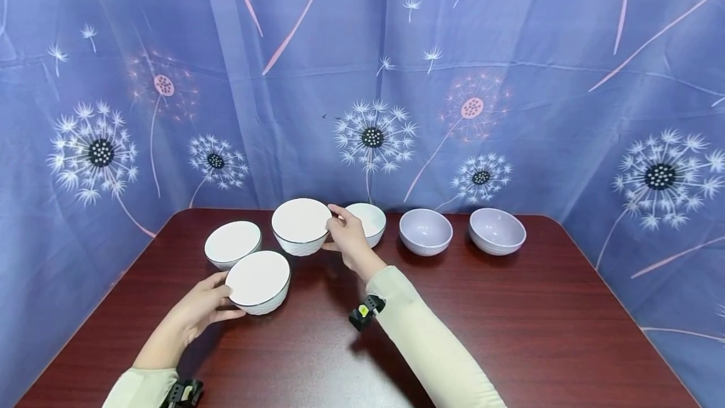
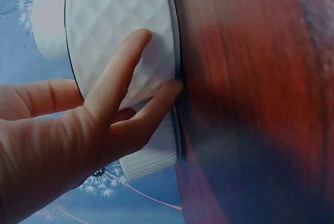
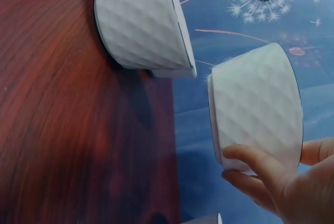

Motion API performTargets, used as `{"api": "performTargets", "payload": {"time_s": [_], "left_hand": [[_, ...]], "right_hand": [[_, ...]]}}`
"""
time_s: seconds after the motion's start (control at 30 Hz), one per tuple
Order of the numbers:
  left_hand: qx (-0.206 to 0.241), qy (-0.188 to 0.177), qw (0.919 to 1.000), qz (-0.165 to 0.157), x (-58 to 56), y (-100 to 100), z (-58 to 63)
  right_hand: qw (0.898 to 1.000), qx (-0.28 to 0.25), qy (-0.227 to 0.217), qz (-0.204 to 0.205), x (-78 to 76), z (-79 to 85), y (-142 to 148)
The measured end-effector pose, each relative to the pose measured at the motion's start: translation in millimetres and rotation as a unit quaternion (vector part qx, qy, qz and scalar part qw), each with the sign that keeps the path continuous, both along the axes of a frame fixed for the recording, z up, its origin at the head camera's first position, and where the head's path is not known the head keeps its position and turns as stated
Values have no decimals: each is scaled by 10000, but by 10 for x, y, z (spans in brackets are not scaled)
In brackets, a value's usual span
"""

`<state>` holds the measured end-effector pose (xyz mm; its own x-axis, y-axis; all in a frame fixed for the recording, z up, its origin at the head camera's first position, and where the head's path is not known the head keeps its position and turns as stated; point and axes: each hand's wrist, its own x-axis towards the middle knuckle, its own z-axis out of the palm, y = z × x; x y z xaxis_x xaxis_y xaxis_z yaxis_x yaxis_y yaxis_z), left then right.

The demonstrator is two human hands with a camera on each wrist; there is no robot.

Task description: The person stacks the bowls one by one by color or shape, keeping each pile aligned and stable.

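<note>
My left hand [image 1: 198, 310] grips a white bowl [image 1: 258, 281] by its left side, thumb and fingers spread between rim and base. Raised diamond shapes cover its outer wall [image 2: 117, 36], and a dark line edges the rim. Farther back, my right hand [image 1: 350, 239] holds a matching white bowl [image 1: 300, 222] by its right side. In the right wrist view this bowl [image 3: 255, 109] hangs above the table, the thumb on its wall. Both bowls have their openings up. Whether the left bowl touches the table, I cannot tell.
Another white bowl [image 1: 231, 243] sits behind the left-hand bowl, partly covered by it. A pale bowl [image 1: 369, 222] stands behind my right hand. Two lavender bowls [image 1: 426, 233] line the back right of the dark red table [image 1: 510, 326]. A blue dandelion-print curtain [image 1: 317, 118] hangs behind.
</note>
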<state>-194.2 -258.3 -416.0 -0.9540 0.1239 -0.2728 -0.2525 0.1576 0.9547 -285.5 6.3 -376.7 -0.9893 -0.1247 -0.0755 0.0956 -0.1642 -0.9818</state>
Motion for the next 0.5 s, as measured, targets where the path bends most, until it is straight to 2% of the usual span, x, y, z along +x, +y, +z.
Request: {"api": "performTargets", "payload": {"time_s": [0.17, 0.5], "left_hand": [[4, 1, 10000, -20, 4, 3, -7], [18, -13, 10000, -23, 6, -1, -15]], "right_hand": [[10000, -13, -83, 46, 53, 26, 114], [9995, -17, 143, 288, 167, 10, 316]]}}
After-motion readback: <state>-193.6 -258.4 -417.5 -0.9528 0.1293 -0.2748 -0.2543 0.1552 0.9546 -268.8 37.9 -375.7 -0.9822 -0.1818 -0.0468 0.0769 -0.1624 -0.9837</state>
